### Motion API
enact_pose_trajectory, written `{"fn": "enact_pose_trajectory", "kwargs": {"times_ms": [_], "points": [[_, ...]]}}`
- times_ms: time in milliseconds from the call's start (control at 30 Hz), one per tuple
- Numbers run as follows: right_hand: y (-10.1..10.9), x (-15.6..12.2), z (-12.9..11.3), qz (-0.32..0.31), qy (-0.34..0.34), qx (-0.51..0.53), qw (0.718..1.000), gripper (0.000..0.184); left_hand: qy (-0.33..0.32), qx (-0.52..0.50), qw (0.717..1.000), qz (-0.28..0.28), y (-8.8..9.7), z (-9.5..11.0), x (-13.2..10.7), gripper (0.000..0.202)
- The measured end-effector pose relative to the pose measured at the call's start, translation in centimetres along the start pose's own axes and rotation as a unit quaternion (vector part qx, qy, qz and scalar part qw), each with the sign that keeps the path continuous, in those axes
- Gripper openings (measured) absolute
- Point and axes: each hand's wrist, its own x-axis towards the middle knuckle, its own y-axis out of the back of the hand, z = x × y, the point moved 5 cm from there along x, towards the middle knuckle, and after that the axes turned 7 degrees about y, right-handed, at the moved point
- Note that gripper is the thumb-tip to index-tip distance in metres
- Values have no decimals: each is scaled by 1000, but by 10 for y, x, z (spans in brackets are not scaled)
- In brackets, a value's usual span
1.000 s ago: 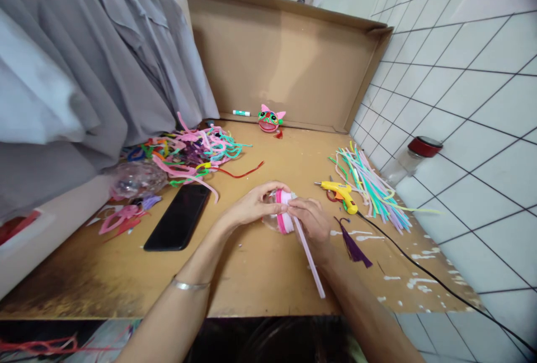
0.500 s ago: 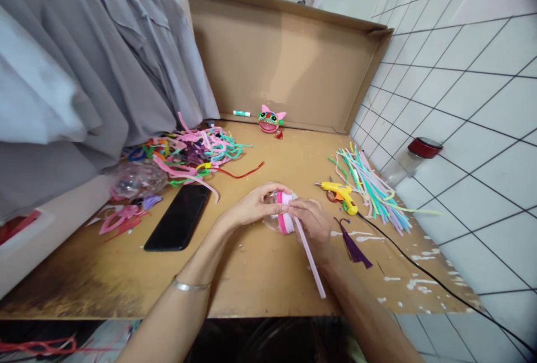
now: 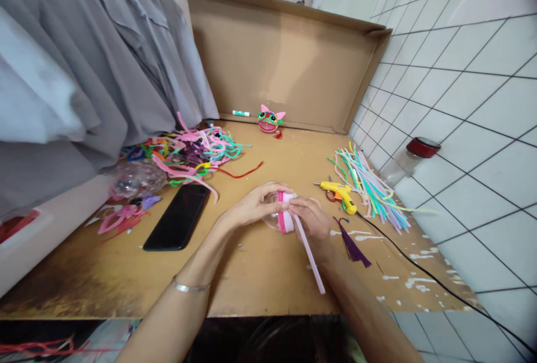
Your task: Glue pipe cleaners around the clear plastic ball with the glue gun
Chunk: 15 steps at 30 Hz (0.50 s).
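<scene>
Clear ball (image 3: 271, 220): likely light, slick.
Your left hand (image 3: 255, 205) gripped its band (image 3: 281, 225), seemingly safest; right hand (image 3: 314, 221) pinched lilac strip (image 3: 309, 255) alongside.

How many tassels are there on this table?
2 visible: a purple tassel on the table, to the right of the right hand, and a small red tassel by the pink-eared toy. More may be hidden in the colourful heap.

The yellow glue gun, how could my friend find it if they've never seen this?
Start at the brown table and find the right hand. Just past it, before the bundle of pastel strips, lies the yellow glue gun. Its bright yellow pistol shape sets it apart from those strips and the purple tassel.
</scene>
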Motion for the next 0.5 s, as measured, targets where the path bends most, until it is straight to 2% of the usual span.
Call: {"fn": "enact_pose_trajectory", "kwargs": {"times_ms": [233,333,500], "points": [[1,1,-2,-25,-12,-11,1000,16,8,13,1000,-18,-2,2,-3,43],[0,2,-2,-36,-10,-7,999,17,15,33,999,-34,-2,4,-4,54],[1,3,-2,-20,-8,-10,1000,18,38,60,997,-44,-3,6,-6,72]]}}
